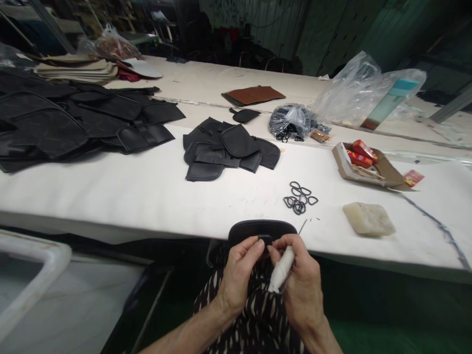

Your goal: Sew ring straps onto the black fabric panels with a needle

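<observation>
The black flap (258, 227) is in both hands, at the near edge of the white surface (147, 191) and above the patterned cloth (258, 314) on the person's lap. Its long axis runs from side to side, with the curved edge turned away from the person, so the hands meet it from its near side. The left hand (239, 270) grasps it, thumb and finger pinching near a small dark strap (264, 237) at the flap's middle, and seems the nearer of the two to that strap. The right hand (302, 280) has its fingers curled around a white-wrapped handle (282, 269), with a thin rod (303, 226) poking out beyond the knuckles; its thumb and fingertip come together just right of the strap, though I cannot tell what they pinch. The handle slants, its upper end leaning rightward, away from the flap. Beyond the flap and a little to its right lie loose black rings (299, 198); farther right sits a pale block (368, 219). A pile of black pieces (239, 140) lies beyond the flap, slightly leftward.
</observation>
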`<act>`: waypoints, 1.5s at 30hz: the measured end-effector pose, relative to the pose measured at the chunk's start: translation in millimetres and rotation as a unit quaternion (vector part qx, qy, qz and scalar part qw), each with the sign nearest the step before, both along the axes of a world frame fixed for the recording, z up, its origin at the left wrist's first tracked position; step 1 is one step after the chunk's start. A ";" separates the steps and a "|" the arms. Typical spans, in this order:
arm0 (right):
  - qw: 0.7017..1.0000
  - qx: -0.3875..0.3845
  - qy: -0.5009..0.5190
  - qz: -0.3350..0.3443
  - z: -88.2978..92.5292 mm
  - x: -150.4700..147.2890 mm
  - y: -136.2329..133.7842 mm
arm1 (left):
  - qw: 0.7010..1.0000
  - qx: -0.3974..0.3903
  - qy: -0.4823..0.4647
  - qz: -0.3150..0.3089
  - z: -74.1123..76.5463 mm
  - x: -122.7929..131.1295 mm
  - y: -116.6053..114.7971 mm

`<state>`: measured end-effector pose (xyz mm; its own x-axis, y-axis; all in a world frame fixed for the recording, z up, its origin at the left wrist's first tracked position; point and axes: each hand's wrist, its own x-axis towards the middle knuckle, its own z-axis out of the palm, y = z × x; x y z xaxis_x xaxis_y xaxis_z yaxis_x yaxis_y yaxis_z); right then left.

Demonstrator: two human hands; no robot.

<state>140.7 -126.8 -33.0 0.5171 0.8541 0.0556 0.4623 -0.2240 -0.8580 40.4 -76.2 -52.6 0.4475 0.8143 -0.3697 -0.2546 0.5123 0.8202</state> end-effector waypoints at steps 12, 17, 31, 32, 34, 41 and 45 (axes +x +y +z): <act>0.998 -0.056 0.037 0.011 2.9 1.1 -1.2 | 0.997 0.021 0.075 -0.005 5.0 5.0 -5.5; 0.997 -0.065 0.029 0.010 5.7 1.0 -1.3 | 0.995 0.031 0.098 -0.003 7.9 6.7 -6.6; 0.997 -0.067 0.021 0.012 7.4 -1.1 0.3 | 0.992 0.043 0.118 0.003 8.7 7.4 -6.2; 0.997 -0.067 0.020 0.013 7.1 -0.9 0.5 | 0.992 0.043 0.116 0.003 8.8 7.6 -5.9; 0.998 -0.066 0.017 0.013 6.9 -0.7 1.2 | 0.993 0.040 0.112 0.002 9.1 8.0 -5.1; 0.999 -0.051 -0.002 0.011 7.1 -3.3 2.9 | 0.992 0.026 0.119 0.007 6.3 7.2 -4.0; 0.999 -0.024 -0.013 0.027 3.0 -5.2 0.3 | 0.996 -0.009 0.086 0.004 2.0 4.8 -2.5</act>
<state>135.5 -126.5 -30.0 0.4699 0.8823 0.0267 0.4973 -0.2396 -0.8339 45.2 -78.7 -50.6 0.3704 0.8095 -0.4555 -0.1148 0.5265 0.8424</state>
